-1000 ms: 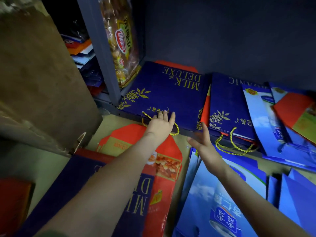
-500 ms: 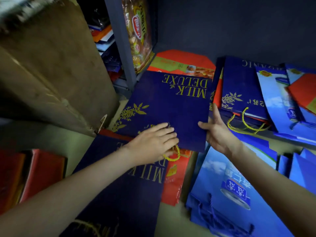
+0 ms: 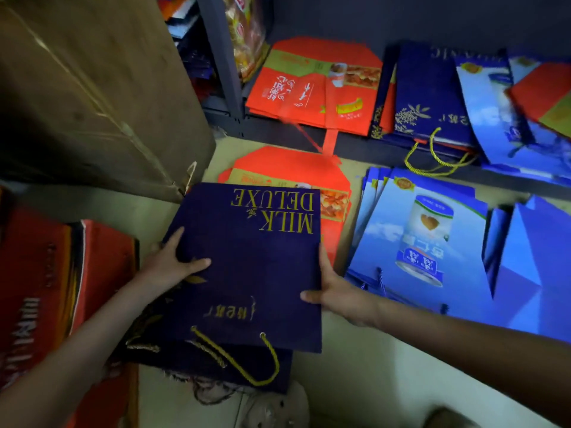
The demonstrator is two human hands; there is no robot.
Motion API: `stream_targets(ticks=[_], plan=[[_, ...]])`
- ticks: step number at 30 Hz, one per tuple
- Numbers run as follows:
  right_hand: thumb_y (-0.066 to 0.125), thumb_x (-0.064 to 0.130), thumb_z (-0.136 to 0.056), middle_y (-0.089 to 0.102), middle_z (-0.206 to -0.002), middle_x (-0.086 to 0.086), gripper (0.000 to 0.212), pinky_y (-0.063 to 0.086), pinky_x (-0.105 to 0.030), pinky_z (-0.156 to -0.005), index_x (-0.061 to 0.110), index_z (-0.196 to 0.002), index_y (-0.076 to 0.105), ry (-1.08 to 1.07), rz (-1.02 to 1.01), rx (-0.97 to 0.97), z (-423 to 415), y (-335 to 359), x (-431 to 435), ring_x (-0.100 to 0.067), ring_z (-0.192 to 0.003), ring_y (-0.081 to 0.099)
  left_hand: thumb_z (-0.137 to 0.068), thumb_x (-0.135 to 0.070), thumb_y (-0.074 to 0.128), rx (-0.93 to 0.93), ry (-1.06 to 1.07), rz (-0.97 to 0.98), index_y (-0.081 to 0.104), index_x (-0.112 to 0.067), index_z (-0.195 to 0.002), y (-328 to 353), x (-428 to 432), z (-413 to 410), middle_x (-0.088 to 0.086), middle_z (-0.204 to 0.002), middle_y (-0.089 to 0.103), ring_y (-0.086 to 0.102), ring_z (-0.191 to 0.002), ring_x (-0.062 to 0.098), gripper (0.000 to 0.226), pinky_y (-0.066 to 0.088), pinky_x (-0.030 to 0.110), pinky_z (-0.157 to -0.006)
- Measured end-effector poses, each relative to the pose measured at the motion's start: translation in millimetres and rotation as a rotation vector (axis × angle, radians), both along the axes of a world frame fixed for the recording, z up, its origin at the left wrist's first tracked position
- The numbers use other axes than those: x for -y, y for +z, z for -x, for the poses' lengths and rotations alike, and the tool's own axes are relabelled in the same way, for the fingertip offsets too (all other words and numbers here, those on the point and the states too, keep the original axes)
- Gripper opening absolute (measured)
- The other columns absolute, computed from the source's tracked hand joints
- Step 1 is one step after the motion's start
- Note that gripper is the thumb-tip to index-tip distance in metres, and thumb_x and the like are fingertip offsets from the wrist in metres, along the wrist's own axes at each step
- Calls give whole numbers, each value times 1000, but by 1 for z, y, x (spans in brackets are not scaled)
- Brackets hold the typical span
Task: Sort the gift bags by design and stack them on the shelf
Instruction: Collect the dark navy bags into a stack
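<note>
A flat, folded navy gift bag (image 3: 256,267) of matte paper, rectangular and printed in gold with "MILK DELUXE" upside down to the camera, is held between both hands over the pale floor (image 3: 355,381), near its left side; its near edge overlaps a pile of like navy bags (image 3: 173,359) lying on the floor, though whether it rests on them cannot be told; a twisted gold cord handle (image 3: 241,356) loops from its near edge. The left hand (image 3: 168,267) holds the bag's left edge, two digits splayed straight on the face, the rest tucked out of sight at the edge; the right hand (image 3: 336,291) grips the right edge, thumb on top, fingers beneath. Beyond the bag, glossy red bags (image 3: 293,168) with clipped corners lie flat on the floor; to the right a fanned heap of shiny light-blue bags (image 3: 417,242), printed with a tin and clouds, lies along the shelf's front edge. On the dark metal shelf (image 3: 355,146), red flat bags (image 3: 312,88) sit at the left end; navy bags with gold cords (image 3: 429,100) lie beside them; blue bags (image 3: 494,118) overlap towards the right end. A rough brown cardboard box (image 3: 92,88) stands at the floor's far left; red cartons (image 3: 46,288) sit nearer.
</note>
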State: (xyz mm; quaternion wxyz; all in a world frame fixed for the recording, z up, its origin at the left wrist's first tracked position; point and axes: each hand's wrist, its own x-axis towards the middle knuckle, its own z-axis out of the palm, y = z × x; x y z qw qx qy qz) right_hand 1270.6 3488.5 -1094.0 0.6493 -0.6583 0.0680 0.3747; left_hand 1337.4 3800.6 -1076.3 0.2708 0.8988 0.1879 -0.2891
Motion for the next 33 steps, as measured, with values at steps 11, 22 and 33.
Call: stream_targets(ticks=[11,22,33], plan=[[63,19,-90,59,-112,-20,114,52,-26,-59,28,-137,-40,413,303,-27,18,15,-26,-13,-54,60,-84,-58,59,-357,-478,-485,-16,-15,-149,23,-4,-4,16,-155,14,30,-137,30,108,35,32,-107],[50,15,-94,61,-103,-11,73,46,-30,-74,16,-151,4,136,665,383,-61,32,26,-28,-92,61,-92,-50,51,264,-514,-406,1,-26,-152,38,111,-66,12,-158,-1,8,-144,34,82,15,45,-116],[55,5,-86,34,-142,-19,79,26,-37,-104,5,-151,9,18,1043,740,-189,32,98,-35,-123,34,-95,-10,40,767,-891,-586,-2,-18,-152,30,253,-188,8,-160,-5,-8,-146,24,72,-10,44,-115]])
